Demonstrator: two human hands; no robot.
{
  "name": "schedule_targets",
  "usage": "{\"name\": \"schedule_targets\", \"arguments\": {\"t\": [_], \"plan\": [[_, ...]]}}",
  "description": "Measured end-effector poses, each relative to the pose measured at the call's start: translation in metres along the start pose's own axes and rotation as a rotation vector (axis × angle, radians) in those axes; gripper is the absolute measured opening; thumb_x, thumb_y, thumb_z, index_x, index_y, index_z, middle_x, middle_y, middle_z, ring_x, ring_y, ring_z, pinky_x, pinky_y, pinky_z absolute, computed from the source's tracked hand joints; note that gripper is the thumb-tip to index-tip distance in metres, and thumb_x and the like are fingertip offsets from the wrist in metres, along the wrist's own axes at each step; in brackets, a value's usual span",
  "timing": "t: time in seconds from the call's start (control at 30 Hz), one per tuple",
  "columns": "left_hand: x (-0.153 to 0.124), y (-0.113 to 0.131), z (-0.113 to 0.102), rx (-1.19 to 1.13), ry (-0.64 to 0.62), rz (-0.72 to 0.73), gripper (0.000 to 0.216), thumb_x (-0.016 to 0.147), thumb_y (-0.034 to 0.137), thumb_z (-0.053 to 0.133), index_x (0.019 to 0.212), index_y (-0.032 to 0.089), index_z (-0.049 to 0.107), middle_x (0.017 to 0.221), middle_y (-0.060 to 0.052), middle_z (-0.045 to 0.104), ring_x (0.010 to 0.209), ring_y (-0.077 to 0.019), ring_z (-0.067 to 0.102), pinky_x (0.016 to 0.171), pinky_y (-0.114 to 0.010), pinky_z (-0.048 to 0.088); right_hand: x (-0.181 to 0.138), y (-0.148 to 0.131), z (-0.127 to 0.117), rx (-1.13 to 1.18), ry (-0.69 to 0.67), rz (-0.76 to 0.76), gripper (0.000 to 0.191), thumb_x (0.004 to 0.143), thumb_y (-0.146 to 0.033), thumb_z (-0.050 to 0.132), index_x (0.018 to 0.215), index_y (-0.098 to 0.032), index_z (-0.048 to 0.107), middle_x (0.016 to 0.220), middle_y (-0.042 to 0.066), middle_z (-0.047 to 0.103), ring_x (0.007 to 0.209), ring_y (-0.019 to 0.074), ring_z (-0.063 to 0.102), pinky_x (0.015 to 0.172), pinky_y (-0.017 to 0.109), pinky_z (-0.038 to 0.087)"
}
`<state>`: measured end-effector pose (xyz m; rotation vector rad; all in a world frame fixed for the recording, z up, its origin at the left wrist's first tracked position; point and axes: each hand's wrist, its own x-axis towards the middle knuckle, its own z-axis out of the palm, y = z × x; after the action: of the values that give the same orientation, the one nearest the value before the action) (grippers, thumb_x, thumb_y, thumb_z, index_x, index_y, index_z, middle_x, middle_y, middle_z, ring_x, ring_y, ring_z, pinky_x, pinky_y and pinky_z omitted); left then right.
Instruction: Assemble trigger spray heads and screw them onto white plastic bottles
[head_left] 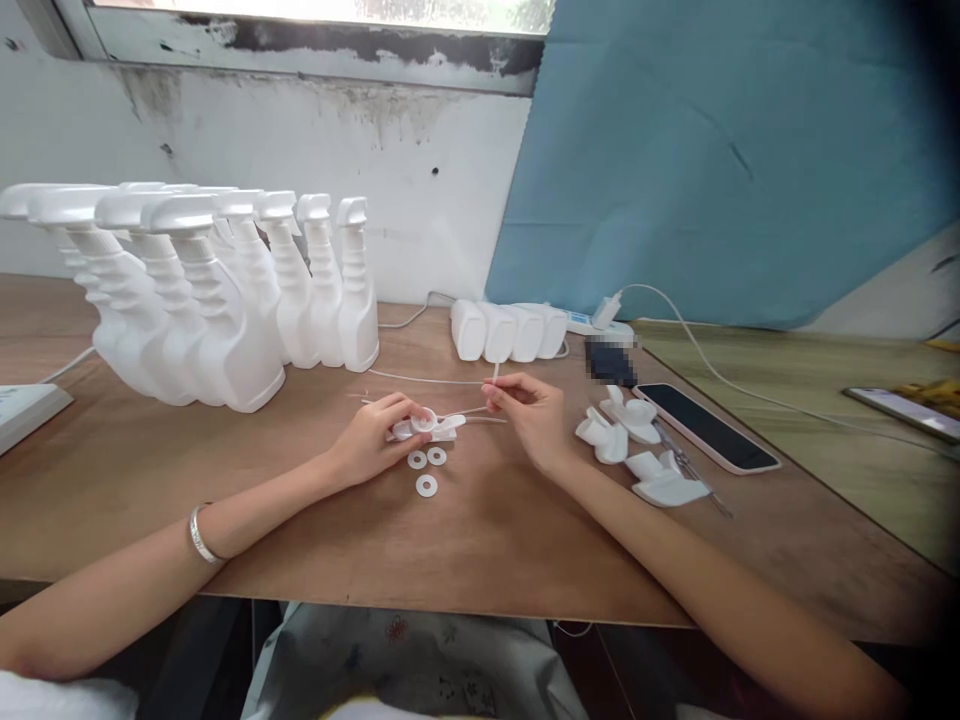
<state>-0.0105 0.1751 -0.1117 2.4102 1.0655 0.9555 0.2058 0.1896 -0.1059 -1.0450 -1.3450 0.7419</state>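
Note:
My left hand (pixel 381 436) is closed around a white spray trigger head (pixel 448 429), its round collar facing up near the fingertips. Between thumb and fingers of my right hand (pixel 531 415) a thin white dip tube (pixel 496 370) is pinched; it is apart from the trigger head. Several more thin tubes (pixel 427 377) lie on the wood behind and between the hands. Just below my left fingers rest three flat white washers (pixel 427 486). To the right of my right hand sit loose white spray head parts (pixel 667 478).
White spray bottles (pixel 225 330) stand grouped at the left rear of the wooden table (pixel 480 550). White bottle-like pieces (pixel 471 330) line up by the wall. A phone (pixel 705 428), a thin metal tool (pixel 690 465) and a power strip (pixel 581 322) with a cable are on the right.

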Motion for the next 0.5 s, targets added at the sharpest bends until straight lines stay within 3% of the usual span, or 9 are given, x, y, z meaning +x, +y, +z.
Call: {"name": "schedule_targets", "arguments": {"t": [0.1,0.23,0.5], "plan": [[0.0,-0.002,0.003,-0.012,0.004,0.003,0.019,0.078,0.033,0.055,0.091,0.019,0.057,0.091,-0.002,0.059,0.072,-0.012,0.054,0.063,-0.023,0.044,-0.013,-0.01,0.011,0.187,-0.102,0.109,0.02,0.06,-0.032,0.072,0.068,-0.016,0.064,0.062,0.0,0.061,0.052,0.0098,0.055,0.056,0.026,0.049],[-0.001,0.0,0.004,-0.029,0.002,0.034,0.019,0.078,0.031,0.057,0.092,0.019,0.058,0.088,-0.002,0.057,0.072,-0.0114,0.054,0.061,-0.021,0.043,-0.029,-0.018,0.021,0.221,-0.198,0.153,0.02,0.059,-0.031,0.073,0.069,-0.015,0.066,0.061,0.001,0.064,0.054,0.0114,0.058,0.057,0.026,0.05],[0.0,0.003,0.005,-0.031,-0.01,0.077,0.02,0.078,0.033,0.056,0.092,0.018,0.059,0.087,-0.003,0.056,0.075,-0.0122,0.054,0.063,-0.021,0.043,-0.033,-0.012,0.027,0.227,-0.202,0.141,0.018,0.058,-0.029,0.073,0.066,-0.015,0.065,0.061,0.001,0.063,0.056,0.0108,0.057,0.057,0.025,0.05]]}}
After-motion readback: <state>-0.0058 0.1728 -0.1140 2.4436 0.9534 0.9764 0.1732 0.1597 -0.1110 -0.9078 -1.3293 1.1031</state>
